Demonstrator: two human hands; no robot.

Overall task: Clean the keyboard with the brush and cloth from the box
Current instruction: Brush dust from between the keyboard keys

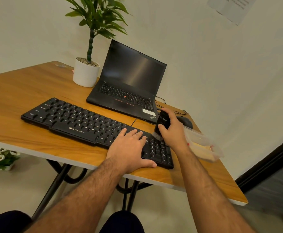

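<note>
Brushing under way at the number-pad end of the black keyboard (93, 121), set on the wooden bench (20, 91). Right hand (172, 130) clamped round a black brush (162, 122), fingers and thumb curled about its body, pale bristles pointed down onto the keys just ahead of the left hand's fingertips. Left hand (130, 148) laid flat, fingers straight and apart, pressing the keyboard's near right portion, thumb along the front edge. Clear plastic box (203, 145) just to the right of the brush hand, near the bench edge; cloth not clearly made out inside it.

Best done, by the look of it, with short strokes along the rows, bristles angled into the gaps between keys, sweeping debris toward one edge rather than back across cleaned keys. Worth keeping the flat hand's weight steady so the board does not slide toward the near bench edge. Light pressure likely enough; hard jabs could lift keycaps. Care also needed with the elbow beside the box, which sits close to the bench's edge.
</note>
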